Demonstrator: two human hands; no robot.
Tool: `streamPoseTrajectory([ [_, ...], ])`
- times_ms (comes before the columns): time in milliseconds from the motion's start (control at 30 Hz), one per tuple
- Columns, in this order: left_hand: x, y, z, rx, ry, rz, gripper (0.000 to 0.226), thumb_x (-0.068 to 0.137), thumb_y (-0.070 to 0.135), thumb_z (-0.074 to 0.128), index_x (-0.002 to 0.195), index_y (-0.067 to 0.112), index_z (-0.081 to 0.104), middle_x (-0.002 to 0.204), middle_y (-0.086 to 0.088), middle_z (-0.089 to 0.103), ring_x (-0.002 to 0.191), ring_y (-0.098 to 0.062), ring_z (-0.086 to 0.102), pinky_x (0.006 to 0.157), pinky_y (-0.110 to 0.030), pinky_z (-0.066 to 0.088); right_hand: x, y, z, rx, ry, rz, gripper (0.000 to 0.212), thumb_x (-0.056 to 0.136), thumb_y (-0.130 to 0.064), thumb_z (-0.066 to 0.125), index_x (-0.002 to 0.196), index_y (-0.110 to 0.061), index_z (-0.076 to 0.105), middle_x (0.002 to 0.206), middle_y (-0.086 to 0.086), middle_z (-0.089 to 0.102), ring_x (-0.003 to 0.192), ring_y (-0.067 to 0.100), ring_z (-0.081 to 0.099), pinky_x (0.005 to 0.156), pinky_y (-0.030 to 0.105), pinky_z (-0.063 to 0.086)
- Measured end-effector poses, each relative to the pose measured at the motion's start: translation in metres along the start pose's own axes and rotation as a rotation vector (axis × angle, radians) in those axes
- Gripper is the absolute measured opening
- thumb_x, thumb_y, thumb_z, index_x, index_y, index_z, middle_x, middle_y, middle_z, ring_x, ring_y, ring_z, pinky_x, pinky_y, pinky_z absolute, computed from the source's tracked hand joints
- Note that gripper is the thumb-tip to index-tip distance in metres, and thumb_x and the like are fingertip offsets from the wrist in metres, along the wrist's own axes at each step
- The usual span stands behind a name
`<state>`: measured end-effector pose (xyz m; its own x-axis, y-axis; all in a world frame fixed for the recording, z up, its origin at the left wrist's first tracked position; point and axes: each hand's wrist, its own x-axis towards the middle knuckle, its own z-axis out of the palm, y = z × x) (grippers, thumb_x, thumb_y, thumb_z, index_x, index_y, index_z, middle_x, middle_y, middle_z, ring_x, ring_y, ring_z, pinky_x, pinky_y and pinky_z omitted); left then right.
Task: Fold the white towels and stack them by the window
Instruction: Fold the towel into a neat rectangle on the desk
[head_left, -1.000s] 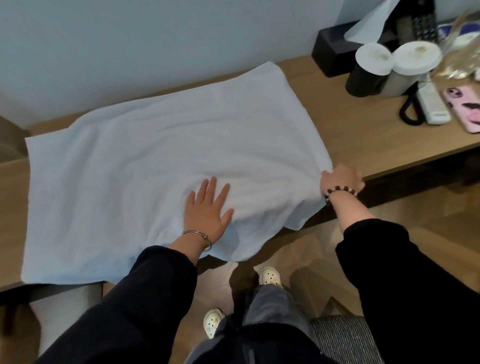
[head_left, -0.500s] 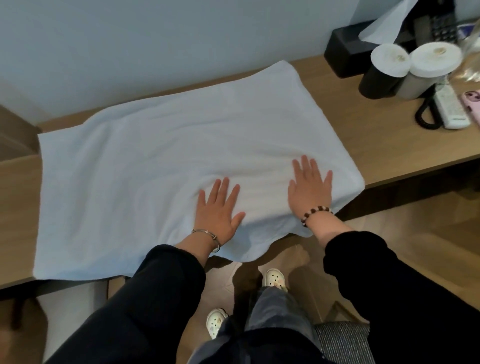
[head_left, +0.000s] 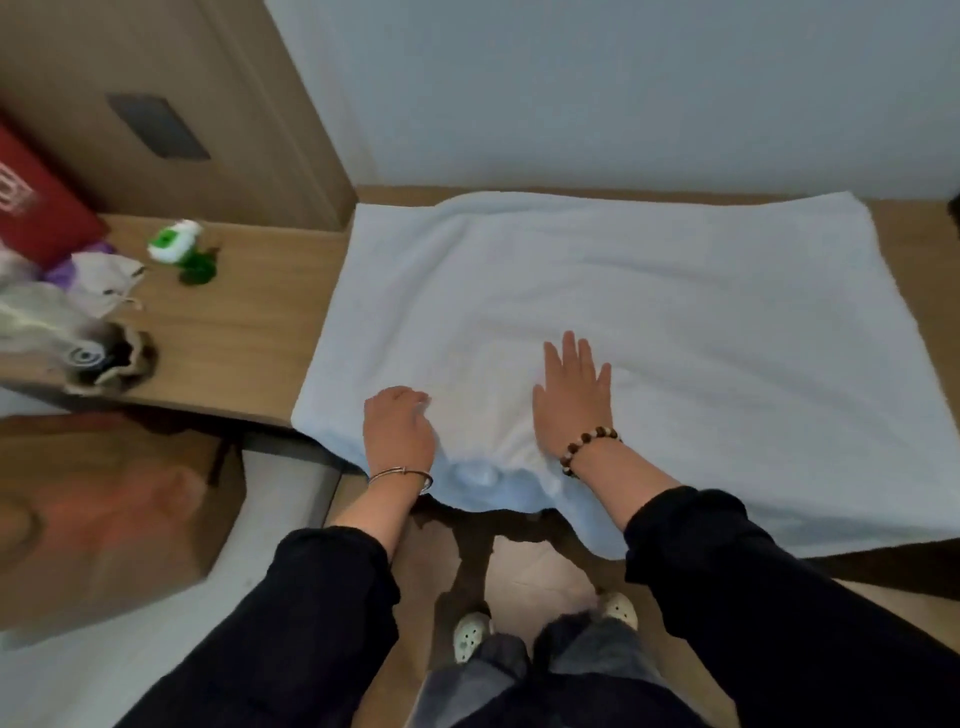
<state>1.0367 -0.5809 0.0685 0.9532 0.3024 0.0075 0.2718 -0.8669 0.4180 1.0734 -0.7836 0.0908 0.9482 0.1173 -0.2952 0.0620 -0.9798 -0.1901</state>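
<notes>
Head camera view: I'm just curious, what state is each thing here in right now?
white towel: spread flat on the wooden counter, near edge hanging over the front and bunched there.
left hand: fingers curled on the towel's near edge; a real grip is unclear.
right hand: flat, fingers straight, pressing the towel.
green and white bottle: on the side shelf, too blurred to say more.

Soft, even, cool light; clutter (head_left: 78, 332) at 9 o'clock motion-blurred; frame edges bowed; dark shadow below towel (head_left: 649, 291) at 6 o'clock.
</notes>
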Motion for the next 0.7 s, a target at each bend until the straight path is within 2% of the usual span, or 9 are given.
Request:
streamPoseTrajectory([
  [67, 0.001, -0.031, -0.004, 0.046, -0.023, -0.104, 0.04, 0.085, -0.003, 0.045, 0.117, 0.008, 0.065, 0.124, -0.011, 0.06, 0.12, -0.028, 0.047, 0.099, -0.029, 0.031, 0.008, -0.03, 0.004, -0.019, -0.058, -0.12, 0.058, 0.103, -0.034, 0.021, 0.152, -0.017, -0.005, 0.159, 0.007, -0.014, 0.147, 0.025, -0.011, 0.118, 0.048, 0.0],
  [167, 0.001, -0.052, -0.012, 0.043, 0.016, -0.148, 0.039, 0.087, 0.003, 0.047, 0.123, 0.01, 0.061, 0.133, -0.011, 0.051, 0.125, -0.027, 0.041, 0.102, -0.032, 0.033, 0.019, -0.059, 0.017, -0.081, -0.231, -0.232, 0.064, 0.102, -0.043, 0.024, 0.152, -0.022, -0.008, 0.159, 0.006, -0.018, 0.146, 0.026, -0.014, 0.117, 0.051, 0.0],
  [233, 0.002, -0.06, -0.023, -0.071, 0.114, -0.328, 0.037, 0.089, 0.007, 0.053, 0.126, 0.01, 0.058, 0.138, -0.011, 0.045, 0.128, -0.027, 0.038, 0.103, -0.032, 0.032, 0.023, -0.068, 0.023, -0.115, -0.285, -0.211, 0.07, 0.099, -0.05, 0.026, 0.151, -0.024, -0.013, 0.157, 0.006, -0.025, 0.145, 0.027, -0.019, 0.115, 0.054, -0.002],
  [300, 0.005, -0.072, -0.03, -0.217, 0.131, -0.484, 0.041, 0.091, 0.009, 0.056, 0.131, 0.008, 0.051, 0.14, -0.011, 0.04, 0.127, -0.026, 0.039, 0.104, -0.031, 0.031, 0.025, -0.072, 0.026, -0.113, -0.291, -0.169, 0.071, 0.099, -0.052, 0.025, 0.15, -0.025, -0.015, 0.156, 0.006, -0.027, 0.144, 0.027, -0.022, 0.114, 0.056, -0.003],
  [400, 0.008, -0.085, -0.035, -0.404, 0.102, -0.521, 0.046, 0.092, 0.009, 0.057, 0.136, 0.006, 0.043, 0.138, -0.01, 0.035, 0.122, -0.024, 0.045, 0.105, -0.031, 0.036, 0.023, -0.078, 0.029, -0.134, -0.274, -0.138, 0.068, 0.098, -0.052, 0.018, 0.15, -0.025, -0.017, 0.155, 0.006, -0.029, 0.144, 0.028, -0.023, 0.114, 0.058, -0.005],
  [500, 0.015, -0.088, -0.037, -0.467, 0.125, -0.577, 0.053, 0.09, 0.012, 0.062, 0.138, 0.007, 0.04, 0.137, -0.009, 0.034, 0.119, -0.024, 0.047, 0.102, -0.031, 0.038, 0.021, -0.079, 0.034, -0.168, -0.247, -0.127, 0.068, 0.098, -0.052, 0.013, 0.149, -0.024, -0.02, 0.154, 0.008, -0.03, 0.143, 0.029, -0.024, 0.114, 0.059, -0.005],
  [567, 0.019, -0.091, -0.037, -0.457, 0.135, -0.61, 0.051, 0.088, 0.016, 0.065, 0.134, 0.007, 0.044, 0.136, -0.007, 0.034, 0.118, -0.022, 0.047, 0.096, -0.026, 0.038, 0.023, -0.08, 0.034, -0.177, -0.254, -0.126, 0.068, 0.097, -0.053, 0.013, 0.149, -0.024, -0.02, 0.154, 0.008, -0.031, 0.143, 0.029, -0.024, 0.114, 0.06, -0.005],
  [700, 0.021, -0.097, -0.033, -0.317, 0.088, -0.544, 0.016, 0.09, 0.021, 0.062, 0.103, 0.012, 0.061, 0.113, -0.005, 0.054, 0.104, -0.02, 0.052, 0.084, -0.028, 0.043, 0.027, -0.084, 0.029, -0.195, -0.303, -0.107, 0.069, 0.097, -0.053, 0.014, 0.148, -0.024, -0.022, 0.153, 0.008, -0.032, 0.143, 0.029, -0.024, 0.114, 0.06, -0.005],
])
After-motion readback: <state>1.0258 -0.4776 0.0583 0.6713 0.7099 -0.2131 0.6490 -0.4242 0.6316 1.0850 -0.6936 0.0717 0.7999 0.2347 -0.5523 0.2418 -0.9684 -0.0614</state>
